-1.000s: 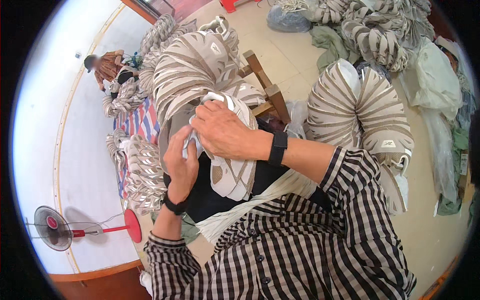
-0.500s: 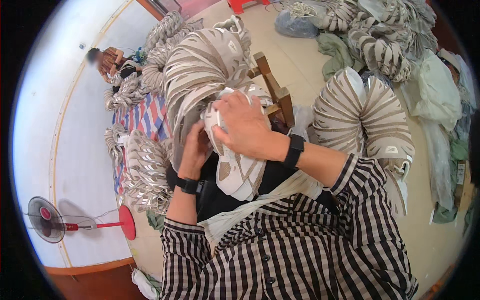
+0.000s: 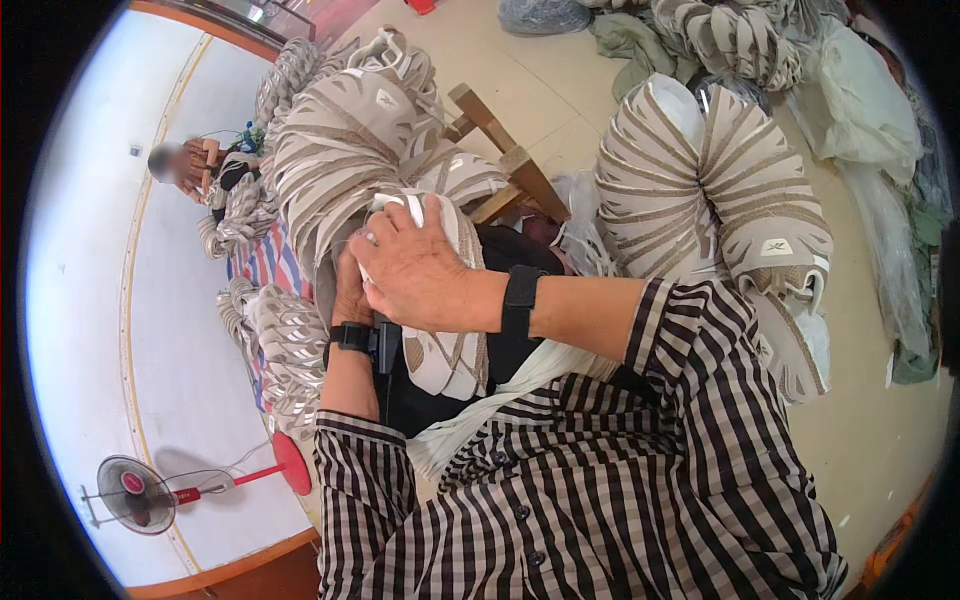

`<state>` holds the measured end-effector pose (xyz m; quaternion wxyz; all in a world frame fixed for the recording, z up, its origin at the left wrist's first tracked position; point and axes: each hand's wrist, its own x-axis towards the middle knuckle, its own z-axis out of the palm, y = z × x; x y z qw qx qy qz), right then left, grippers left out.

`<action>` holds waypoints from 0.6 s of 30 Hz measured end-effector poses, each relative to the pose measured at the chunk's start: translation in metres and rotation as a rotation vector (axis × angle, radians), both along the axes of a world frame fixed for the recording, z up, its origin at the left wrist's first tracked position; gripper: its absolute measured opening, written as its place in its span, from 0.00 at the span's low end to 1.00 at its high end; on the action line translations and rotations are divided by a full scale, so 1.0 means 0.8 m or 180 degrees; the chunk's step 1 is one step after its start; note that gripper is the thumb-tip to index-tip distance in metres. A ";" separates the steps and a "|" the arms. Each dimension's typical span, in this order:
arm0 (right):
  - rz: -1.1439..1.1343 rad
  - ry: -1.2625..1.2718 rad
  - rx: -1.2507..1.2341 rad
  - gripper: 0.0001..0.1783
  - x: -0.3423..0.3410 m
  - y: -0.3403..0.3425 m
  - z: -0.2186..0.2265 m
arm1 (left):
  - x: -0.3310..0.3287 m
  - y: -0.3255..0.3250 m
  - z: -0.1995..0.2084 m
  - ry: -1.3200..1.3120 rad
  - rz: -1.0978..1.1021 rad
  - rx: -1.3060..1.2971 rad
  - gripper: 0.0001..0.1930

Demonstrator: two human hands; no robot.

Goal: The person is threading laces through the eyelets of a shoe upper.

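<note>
We have both hands together at the upper end of a beige-and-white shoe upper (image 3: 440, 355), over our lap. Our right hand (image 3: 415, 262) is on top, fingers curled over the upper's pale edge, clamped on it. Our left hand (image 3: 350, 290) sits behind and below the right, mostly covered; we can't tell what its fingers grip. Upper's other end points down toward us, against black cloth (image 3: 510, 345). Black wristbands on both wrists; left one carries a boxy black module (image 3: 387, 348).

Just beyond the hands: big arched stack of nested uppers (image 3: 345, 150). Right of that, a wooden frame (image 3: 520, 165) with a clear plastic bag (image 3: 583, 225) beside it. Pale lace bundle (image 3: 510, 398) runs across our lap, below the upper.

On our right, a second arched stack (image 3: 650, 190) on the tile floor (image 3: 560, 85). On our left, more uppers (image 3: 290, 345) by a striped sheet (image 3: 265, 262), and a red-based fan (image 3: 137, 495). Co-worker (image 3: 195, 170) far left, among other bundles.
</note>
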<state>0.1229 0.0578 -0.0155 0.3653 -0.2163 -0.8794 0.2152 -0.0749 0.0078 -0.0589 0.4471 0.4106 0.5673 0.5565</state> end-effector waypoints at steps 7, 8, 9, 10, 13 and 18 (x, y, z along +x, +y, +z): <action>0.0548 0.1251 -0.0626 0.20 0.019 0.070 -0.046 | 0.046 0.004 0.053 -0.0993 0.0230 -0.0539 0.24; 0.0634 0.1264 -0.0740 0.19 0.028 0.087 -0.056 | 0.058 0.002 0.061 -0.0482 0.0328 -0.0711 0.25; 0.0701 0.1261 -0.0856 0.18 0.039 0.099 -0.068 | 0.071 0.005 0.065 0.0013 0.0408 -0.0894 0.26; 0.0786 0.1249 -0.0863 0.18 0.042 0.099 -0.069 | 0.084 0.008 0.069 0.0126 0.0383 -0.0804 0.27; 0.0896 0.1244 -0.0835 0.17 0.038 0.090 -0.048 | 0.084 0.002 0.063 0.0159 0.0558 -0.0489 0.27; 0.1084 0.0986 -0.1104 0.18 0.041 0.094 -0.038 | 0.077 -0.004 0.061 -0.0054 0.0533 -0.0499 0.29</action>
